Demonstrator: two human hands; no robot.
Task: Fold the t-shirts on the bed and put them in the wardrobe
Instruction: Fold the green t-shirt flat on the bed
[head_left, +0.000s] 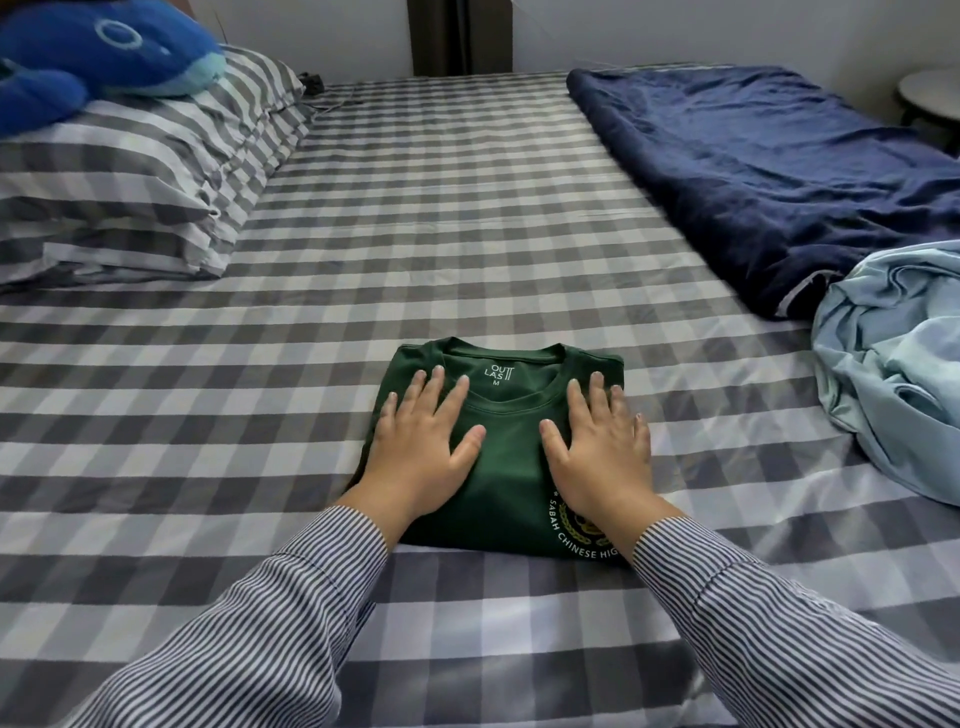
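Note:
A dark green t-shirt lies folded into a compact rectangle on the checked bed, collar away from me, a printed crest at its near right corner. My left hand presses flat on its left half with fingers straight and spread. My right hand lies flat on the right half the same way. A crumpled light blue garment sits unfolded at the right edge of the bed. No wardrobe is in view.
A navy blanket lies along the far right of the bed. Checked pillows are stacked at the far left with a blue plush whale on top. A round white table stands beyond the right edge.

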